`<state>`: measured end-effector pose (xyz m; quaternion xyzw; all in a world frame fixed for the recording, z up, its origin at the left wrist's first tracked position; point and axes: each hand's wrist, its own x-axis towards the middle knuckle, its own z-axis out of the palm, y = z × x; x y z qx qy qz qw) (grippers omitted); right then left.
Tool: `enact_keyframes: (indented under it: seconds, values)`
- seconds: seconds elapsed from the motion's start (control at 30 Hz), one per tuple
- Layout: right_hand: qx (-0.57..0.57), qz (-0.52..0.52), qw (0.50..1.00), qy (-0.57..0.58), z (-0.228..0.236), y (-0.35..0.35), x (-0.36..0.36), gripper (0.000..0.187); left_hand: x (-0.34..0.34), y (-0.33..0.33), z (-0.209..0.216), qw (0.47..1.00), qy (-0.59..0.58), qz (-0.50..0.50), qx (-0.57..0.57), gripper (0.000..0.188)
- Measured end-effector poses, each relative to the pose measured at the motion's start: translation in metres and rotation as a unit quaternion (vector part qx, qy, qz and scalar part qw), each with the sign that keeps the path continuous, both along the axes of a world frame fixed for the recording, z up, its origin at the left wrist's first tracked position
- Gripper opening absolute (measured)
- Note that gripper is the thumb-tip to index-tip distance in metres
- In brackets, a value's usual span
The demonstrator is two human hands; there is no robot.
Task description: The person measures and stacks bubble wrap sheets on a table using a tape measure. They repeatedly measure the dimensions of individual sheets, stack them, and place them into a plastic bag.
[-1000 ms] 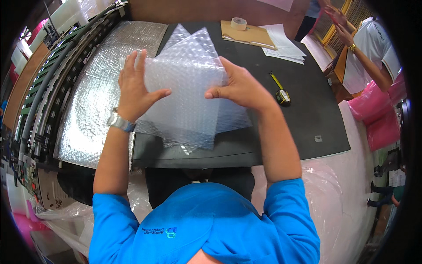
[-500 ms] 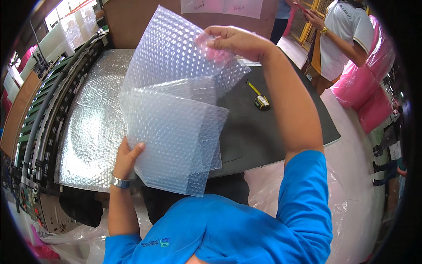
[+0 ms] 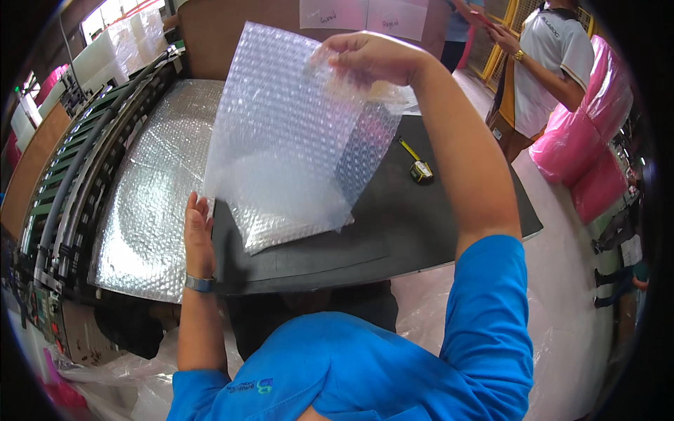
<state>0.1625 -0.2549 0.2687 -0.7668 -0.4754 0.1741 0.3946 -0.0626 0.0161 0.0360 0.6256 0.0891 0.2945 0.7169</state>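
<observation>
My right hand pinches clear bubble wrap by its upper right edge and holds it up over the dark tabletop. Several see-through layers overlap there; whether they are loose sheets or a bag I cannot tell. Beneath its lower end, a shiny piece of bubble wrap shows just above the table. Beside the lower left edge of the raised wrap, my left hand is open, fingers pointing up, holding nothing.
A large silvery bubble sheet covers the left of the dark table, alongside a roller machine. A yellow-and-black tape measure lies partly pulled out on the right. Behind it stands a person near pink wrapped bundles.
My left hand has let go of the bubble wrap and its fingers have opened. The fanned lower layers have dropped away from it, toward the table under the raised wrap.
</observation>
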Motion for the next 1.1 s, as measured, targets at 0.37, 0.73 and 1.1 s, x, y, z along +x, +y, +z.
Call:
enact_keyframes:
  seconds: [0.37,0.73,1.1]
  values:
    - [0.192,-0.13,0.962,-0.147,-0.116,0.095,-0.031,0.034,-0.105,0.015,0.02,0.992,0.043,0.074,-0.091,0.042]
    - [0.02,-0.047,0.979,-0.195,-0.262,0.094,-0.052,0.036,-0.364,0.067,-0.05,0.554,-0.054,0.83,-0.01,0.042]
    - [0.406,0.113,0.901,-0.105,-0.167,0.069,-0.15,0.045,-0.444,-0.034,-0.186,0.201,0.479,0.742,-0.424,0.048]
